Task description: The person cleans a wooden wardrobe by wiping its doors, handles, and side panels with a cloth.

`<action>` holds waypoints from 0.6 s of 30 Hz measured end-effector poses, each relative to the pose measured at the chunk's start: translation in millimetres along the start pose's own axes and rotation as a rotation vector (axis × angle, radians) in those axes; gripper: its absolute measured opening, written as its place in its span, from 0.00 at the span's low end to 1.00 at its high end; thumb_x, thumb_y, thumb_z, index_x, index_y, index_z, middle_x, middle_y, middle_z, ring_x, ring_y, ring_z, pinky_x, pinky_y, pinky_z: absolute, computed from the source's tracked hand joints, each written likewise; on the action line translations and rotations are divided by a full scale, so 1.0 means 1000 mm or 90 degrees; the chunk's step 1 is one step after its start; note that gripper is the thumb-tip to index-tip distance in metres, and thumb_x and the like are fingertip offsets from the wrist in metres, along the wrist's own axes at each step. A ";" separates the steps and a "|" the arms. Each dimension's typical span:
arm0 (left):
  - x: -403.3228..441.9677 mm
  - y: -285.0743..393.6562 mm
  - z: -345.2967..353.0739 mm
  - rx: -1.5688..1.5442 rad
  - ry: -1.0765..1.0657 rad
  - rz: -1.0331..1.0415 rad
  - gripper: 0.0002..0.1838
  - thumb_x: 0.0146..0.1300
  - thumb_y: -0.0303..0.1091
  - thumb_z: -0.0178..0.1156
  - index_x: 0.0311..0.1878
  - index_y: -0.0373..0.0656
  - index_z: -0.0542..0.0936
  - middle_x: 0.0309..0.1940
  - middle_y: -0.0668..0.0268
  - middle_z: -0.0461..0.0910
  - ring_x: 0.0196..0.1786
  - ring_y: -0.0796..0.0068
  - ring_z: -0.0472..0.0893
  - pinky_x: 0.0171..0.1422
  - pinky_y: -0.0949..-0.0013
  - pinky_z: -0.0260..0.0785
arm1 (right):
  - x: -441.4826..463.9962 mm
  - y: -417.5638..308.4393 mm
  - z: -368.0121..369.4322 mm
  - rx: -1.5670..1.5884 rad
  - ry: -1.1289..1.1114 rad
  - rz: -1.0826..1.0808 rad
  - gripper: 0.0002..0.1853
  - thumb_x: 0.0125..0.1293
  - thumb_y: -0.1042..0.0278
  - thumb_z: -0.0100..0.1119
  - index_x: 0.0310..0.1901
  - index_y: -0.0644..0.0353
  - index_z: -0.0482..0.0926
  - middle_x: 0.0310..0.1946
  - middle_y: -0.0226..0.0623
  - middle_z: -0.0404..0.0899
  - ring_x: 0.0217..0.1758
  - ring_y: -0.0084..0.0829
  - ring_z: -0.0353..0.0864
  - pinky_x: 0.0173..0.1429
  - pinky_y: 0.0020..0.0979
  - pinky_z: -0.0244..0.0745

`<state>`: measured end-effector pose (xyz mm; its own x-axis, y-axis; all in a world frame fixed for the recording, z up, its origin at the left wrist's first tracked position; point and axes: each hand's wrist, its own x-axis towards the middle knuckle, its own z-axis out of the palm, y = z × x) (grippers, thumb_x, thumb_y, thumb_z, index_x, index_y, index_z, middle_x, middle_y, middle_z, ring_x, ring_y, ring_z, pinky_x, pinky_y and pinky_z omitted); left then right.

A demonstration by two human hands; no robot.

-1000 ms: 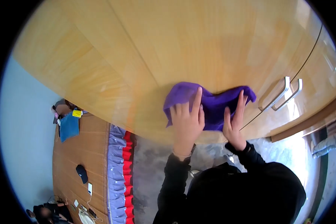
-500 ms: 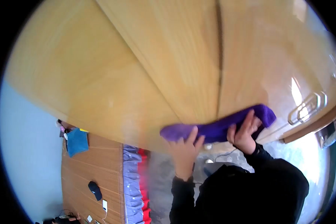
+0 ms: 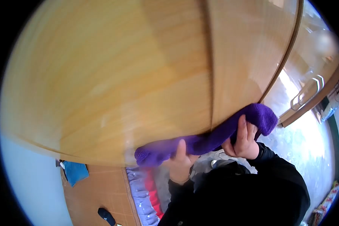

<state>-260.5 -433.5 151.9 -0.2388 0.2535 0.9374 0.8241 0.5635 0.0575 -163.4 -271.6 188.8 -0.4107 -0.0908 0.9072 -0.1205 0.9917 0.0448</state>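
A purple cloth (image 3: 199,145), which looks like a towel, stretches between my two hands in front of a large wooden panel (image 3: 101,83). My left hand (image 3: 180,165) is closed on its lower left part, slightly blurred, with one finger lying over the cloth. Near the other end, my right hand (image 3: 245,141) grips the cloth, its fingers over the front. The cloth's right end folds over above my right hand. Whether the cloth touches the panel I cannot tell.
Metal handles (image 3: 309,90) sit on a wooden door at the right. At lower left are a woven mat (image 3: 101,184), a dark cap (image 3: 106,216), a blue cloth (image 3: 76,173) and a grey-and-red ruffled edge (image 3: 145,196). A grey floor (image 3: 301,150) lies at the right.
The view has shifted, with the panel looming larger and the mat lower. My left hand has moved down and left with its end of the cloth, which now spans wider.
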 end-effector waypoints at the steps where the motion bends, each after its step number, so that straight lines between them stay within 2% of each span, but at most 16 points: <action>1: -0.002 -0.007 -0.005 -0.012 0.000 0.002 0.41 0.50 0.59 0.61 0.63 0.50 0.60 0.64 0.36 0.43 0.64 0.33 0.51 0.60 0.38 0.51 | 0.005 -0.006 -0.002 -0.002 -0.004 0.011 0.30 0.47 0.69 0.62 0.51 0.78 0.66 0.43 0.55 0.72 0.43 0.50 0.73 0.52 0.42 0.66; 4: -0.007 -0.035 -0.030 -0.068 -0.026 0.004 0.37 0.53 0.54 0.58 0.63 0.46 0.61 0.63 0.35 0.45 0.64 0.33 0.51 0.60 0.38 0.51 | 0.004 -0.036 0.000 -0.099 -0.041 0.079 0.32 0.48 0.65 0.64 0.52 0.75 0.67 0.46 0.54 0.71 0.47 0.48 0.73 0.54 0.40 0.64; 5: -0.009 -0.046 -0.037 -0.025 -0.001 0.013 0.36 0.53 0.52 0.57 0.62 0.45 0.62 0.63 0.36 0.46 0.63 0.34 0.52 0.60 0.39 0.50 | 0.007 -0.046 0.006 -0.062 -0.030 0.134 0.33 0.48 0.62 0.64 0.55 0.70 0.67 0.49 0.51 0.71 0.48 0.45 0.73 0.54 0.40 0.63; 7: -0.009 -0.067 -0.053 0.076 0.008 0.016 0.35 0.52 0.47 0.56 0.63 0.41 0.61 0.62 0.36 0.48 0.62 0.35 0.53 0.62 0.41 0.49 | 0.031 -0.069 0.014 -0.036 -0.034 0.116 0.33 0.48 0.63 0.64 0.57 0.67 0.67 0.49 0.50 0.71 0.49 0.45 0.73 0.54 0.40 0.63; 8: -0.023 -0.084 -0.058 0.073 -0.006 -0.036 0.37 0.52 0.47 0.56 0.63 0.38 0.60 0.62 0.37 0.48 0.62 0.36 0.52 0.64 0.42 0.46 | 0.044 -0.081 0.016 0.000 -0.037 0.095 0.34 0.49 0.63 0.64 0.58 0.64 0.67 0.50 0.48 0.71 0.50 0.44 0.72 0.55 0.41 0.62; 10: -0.019 -0.107 -0.076 0.064 0.012 -0.092 0.38 0.50 0.50 0.61 0.64 0.48 0.60 0.56 0.40 0.55 0.55 0.41 0.63 0.55 0.47 0.61 | 0.070 -0.106 0.021 0.040 -0.084 0.031 0.35 0.46 0.62 0.67 0.54 0.72 0.68 0.44 0.51 0.69 0.47 0.49 0.71 0.51 0.41 0.65; 12: -0.022 -0.133 -0.081 0.063 0.039 -0.098 0.38 0.53 0.50 0.60 0.65 0.46 0.58 0.55 0.38 0.55 0.56 0.41 0.62 0.55 0.48 0.61 | 0.087 -0.131 0.036 0.068 -0.035 0.021 0.32 0.46 0.65 0.67 0.55 0.68 0.69 0.42 0.48 0.71 0.44 0.47 0.73 0.50 0.39 0.67; 14: -0.034 -0.147 -0.089 0.065 0.058 -0.115 0.39 0.55 0.50 0.58 0.66 0.45 0.55 0.55 0.36 0.55 0.57 0.41 0.62 0.56 0.49 0.61 | 0.091 -0.157 0.051 0.083 -0.030 0.048 0.32 0.47 0.68 0.66 0.55 0.68 0.69 0.42 0.48 0.71 0.45 0.46 0.73 0.50 0.38 0.67; 16: -0.048 -0.154 -0.096 0.140 -0.009 -0.141 0.40 0.59 0.46 0.55 0.67 0.38 0.49 0.57 0.35 0.54 0.58 0.40 0.61 0.58 0.50 0.60 | 0.089 -0.179 0.063 0.127 -0.031 0.090 0.31 0.47 0.69 0.65 0.55 0.69 0.68 0.44 0.48 0.71 0.47 0.47 0.73 0.51 0.38 0.67; 17: -0.053 -0.157 -0.097 0.129 -0.006 -0.135 0.40 0.59 0.46 0.55 0.67 0.38 0.49 0.57 0.35 0.54 0.58 0.40 0.61 0.58 0.50 0.60 | 0.087 -0.186 0.067 0.120 -0.019 0.091 0.30 0.47 0.70 0.64 0.55 0.67 0.69 0.46 0.47 0.72 0.47 0.46 0.73 0.52 0.38 0.66; 18: -0.059 -0.160 -0.097 0.131 -0.012 -0.140 0.39 0.60 0.44 0.53 0.66 0.34 0.47 0.58 0.35 0.54 0.59 0.41 0.62 0.59 0.51 0.60 | 0.083 -0.192 0.070 0.107 -0.012 0.094 0.30 0.47 0.70 0.64 0.55 0.67 0.69 0.46 0.47 0.72 0.47 0.46 0.73 0.52 0.38 0.66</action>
<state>-328.5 -614.7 120.9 -0.4111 0.1222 0.9034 0.6311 0.7533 0.1853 -238.1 -475.9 226.4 -0.4519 0.0511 0.8906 -0.2053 0.9656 -0.1596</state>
